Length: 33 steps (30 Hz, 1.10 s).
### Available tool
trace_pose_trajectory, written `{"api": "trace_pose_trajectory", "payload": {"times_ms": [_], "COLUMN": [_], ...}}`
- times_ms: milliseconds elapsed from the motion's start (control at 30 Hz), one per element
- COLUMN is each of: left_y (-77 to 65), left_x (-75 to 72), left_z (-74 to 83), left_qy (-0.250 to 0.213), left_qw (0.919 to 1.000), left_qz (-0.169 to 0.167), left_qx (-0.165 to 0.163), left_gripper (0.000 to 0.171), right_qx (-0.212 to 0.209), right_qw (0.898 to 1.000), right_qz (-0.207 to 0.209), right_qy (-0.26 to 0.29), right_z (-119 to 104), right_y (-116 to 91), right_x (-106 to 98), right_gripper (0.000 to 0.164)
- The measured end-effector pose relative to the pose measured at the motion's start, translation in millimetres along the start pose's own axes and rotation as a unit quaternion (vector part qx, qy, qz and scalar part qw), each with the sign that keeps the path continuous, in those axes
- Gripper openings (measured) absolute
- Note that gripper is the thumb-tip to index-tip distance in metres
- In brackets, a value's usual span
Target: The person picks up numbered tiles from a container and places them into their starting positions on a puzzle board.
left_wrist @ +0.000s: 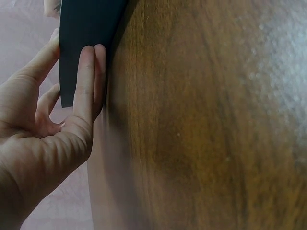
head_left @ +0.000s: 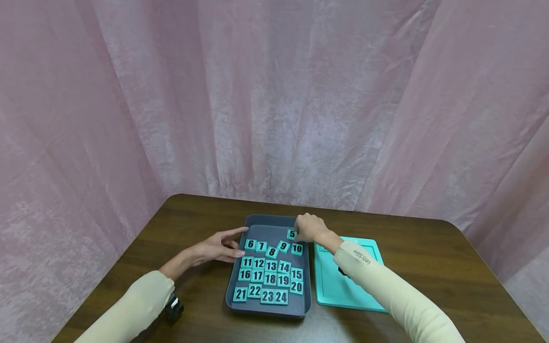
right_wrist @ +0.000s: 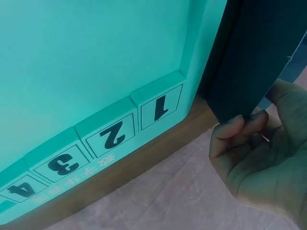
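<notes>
The dark grey tray [head_left: 268,232] holds rows of turquoise number tiles. My left hand [head_left: 216,247] rests at its left side, thumb and index finger stretched to the rim. Two straight fingers [left_wrist: 86,72] lie against the outer wall in the left wrist view. At the far right corner, my right hand [head_left: 310,227] reaches over the rim and pinches the right edge of the number 5 tile [head_left: 291,234]. The right wrist view shows the curled fingers of that hand [right_wrist: 266,153] by the dark outer wall; the tile is hidden there.
Right of the tray lies a turquoise board [head_left: 343,281], partly under the right forearm. Tiles 1 [right_wrist: 161,108], 2 [right_wrist: 112,135], 3 [right_wrist: 62,164] and 4 [right_wrist: 24,189] sit along its far edge. The wooden table [head_left: 201,214] ends before a pink curtain [head_left: 274,119].
</notes>
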<state>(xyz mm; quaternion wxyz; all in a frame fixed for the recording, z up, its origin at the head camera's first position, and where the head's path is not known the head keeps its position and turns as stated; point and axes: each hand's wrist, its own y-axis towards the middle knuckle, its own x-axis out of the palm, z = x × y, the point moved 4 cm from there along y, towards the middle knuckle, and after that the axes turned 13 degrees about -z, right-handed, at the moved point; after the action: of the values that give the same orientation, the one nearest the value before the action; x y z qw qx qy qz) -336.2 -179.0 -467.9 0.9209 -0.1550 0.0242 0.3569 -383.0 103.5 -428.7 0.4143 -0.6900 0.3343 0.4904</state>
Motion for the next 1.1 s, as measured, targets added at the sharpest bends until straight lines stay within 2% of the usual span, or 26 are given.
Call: {"api": "trace_pose_trajectory", "payload": {"times_ms": [167,300,433,700,867,1100], "left_y": [-0.2,-0.2,0.4,0.5,-0.4,0.8], "left_x": [-1.3,-2.0,-2.2,-1.3,-2.5,-2.0], "left_z": [-0.3,-0.5,-1.3,0.5,0.5,-0.1], "left_qy": [0.004,0.006,0.006,0.007,0.004,0.011], "left_qw": [1.0,1.0,0.9999,1.0,1.0,0.9999], "left_qz": [-0.001,-0.002,0.0,-0.001,0.001,-0.005], "left_qx": [-0.002,-0.008,-0.01,-0.004,-0.005,-0.01], "left_gripper": [0.089,0.09,0.09,0.088,0.088,0.09], "right_qx": [-0.013,-0.026,-0.051,-0.104,-0.123,-0.133], "right_qw": [1.0,0.996,0.986,0.961,0.953,0.943], "right_qz": [0.004,0.005,-0.009,-0.007,-0.006,-0.015], "right_qy": [0.023,0.082,0.156,0.257,0.277,0.303], "right_z": [-4,-3,0,12,26,51], "right_y": [-6,-10,-19,-41,-49,-59], "right_x": [-7,-14,-20,-31,-35,-29], "right_gripper": [0.031,0.03,0.032,0.034,0.032,0.034]}}
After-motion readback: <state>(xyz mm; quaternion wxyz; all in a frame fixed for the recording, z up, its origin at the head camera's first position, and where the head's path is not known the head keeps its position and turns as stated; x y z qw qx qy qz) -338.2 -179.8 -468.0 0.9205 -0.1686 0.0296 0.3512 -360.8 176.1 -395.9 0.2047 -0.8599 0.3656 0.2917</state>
